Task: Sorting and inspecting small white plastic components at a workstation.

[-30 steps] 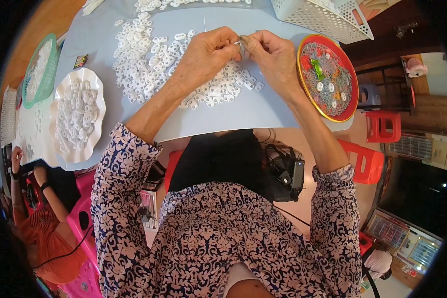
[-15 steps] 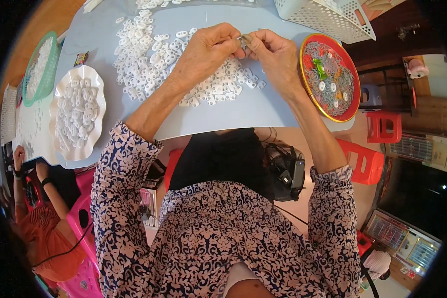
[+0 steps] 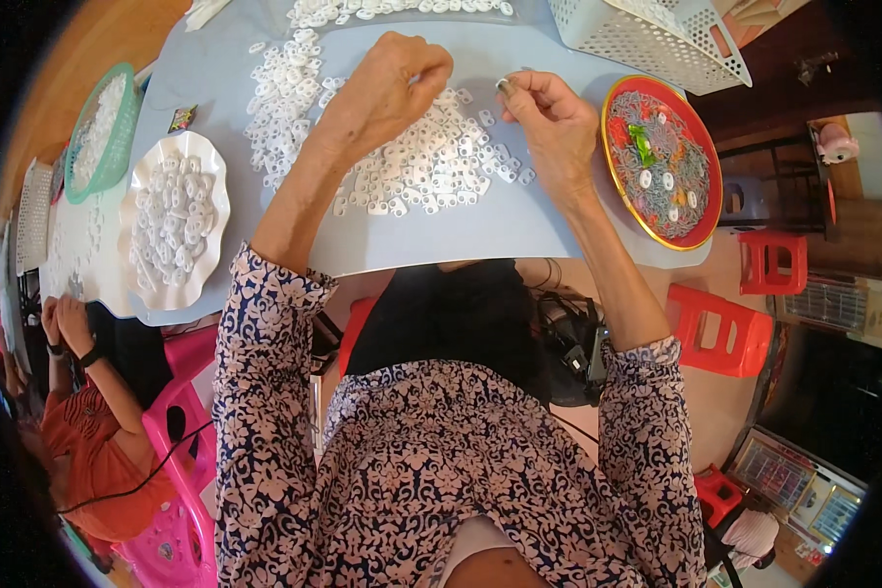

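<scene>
Both my hands hang over a spread of small white oval plastic pieces with holes [image 3: 416, 162] on the pale blue table [image 3: 441, 240]. My left hand [image 3: 392, 93] is closed above the left part of the spread, its fingertips curled out of sight. To the right, my right hand [image 3: 556, 122] has thumb and fingers pressed together, with a dark spot at the thumb tip. Whatever either hand grips is too small or hidden to name. Close beside my right hand is a red bowl with a gold rim [image 3: 714, 157], holding many thin grey bits, a green piece and a few white ovals.
A wavy-edged white dish [image 3: 220, 211] of white pieces stands at the left, with a teal basket [image 3: 122, 162] beyond it. A pale perforated basket [image 3: 647, 44] stands far right. Another person [image 3: 103, 421] sits at left; red stools [image 3: 720, 333] stand at right.
My hands were together at the fingertips; now they are apart, the left moved left and up, the right slightly lower. The view has shifted a little. The other person's hands have come together.
</scene>
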`<state>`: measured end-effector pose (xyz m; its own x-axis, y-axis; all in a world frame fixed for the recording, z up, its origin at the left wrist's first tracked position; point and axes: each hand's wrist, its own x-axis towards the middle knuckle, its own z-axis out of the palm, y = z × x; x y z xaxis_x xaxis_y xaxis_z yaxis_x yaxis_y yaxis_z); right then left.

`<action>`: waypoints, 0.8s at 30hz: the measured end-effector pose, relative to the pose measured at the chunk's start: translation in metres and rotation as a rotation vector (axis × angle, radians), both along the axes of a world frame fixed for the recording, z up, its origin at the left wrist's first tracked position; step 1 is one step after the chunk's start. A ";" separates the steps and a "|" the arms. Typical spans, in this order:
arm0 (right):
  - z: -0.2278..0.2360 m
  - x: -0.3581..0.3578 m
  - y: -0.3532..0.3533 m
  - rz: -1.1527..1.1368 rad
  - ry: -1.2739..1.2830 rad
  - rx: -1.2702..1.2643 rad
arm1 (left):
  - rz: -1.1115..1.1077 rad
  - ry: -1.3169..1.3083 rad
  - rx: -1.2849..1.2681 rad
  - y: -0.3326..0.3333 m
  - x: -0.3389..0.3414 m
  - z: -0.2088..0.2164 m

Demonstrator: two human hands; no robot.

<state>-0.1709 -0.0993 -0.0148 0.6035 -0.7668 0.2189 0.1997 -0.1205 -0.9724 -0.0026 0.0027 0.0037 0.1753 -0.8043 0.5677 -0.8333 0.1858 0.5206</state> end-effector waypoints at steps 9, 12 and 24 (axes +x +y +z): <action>-0.002 0.002 0.004 0.011 0.006 -0.215 | 0.066 -0.163 0.184 0.003 -0.009 -0.010; 0.002 0.002 0.008 0.061 -0.020 -0.146 | 0.033 0.104 0.182 0.001 -0.008 -0.006; 0.002 0.003 0.015 0.080 0.019 -0.053 | -0.260 1.118 0.239 -0.002 -0.010 -0.008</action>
<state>-0.1682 -0.0846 -0.0130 0.6670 -0.7034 0.2458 0.1920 -0.1564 -0.9688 -0.0126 0.0004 -0.0048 0.2960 -0.9547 0.0316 0.1584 0.0817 0.9840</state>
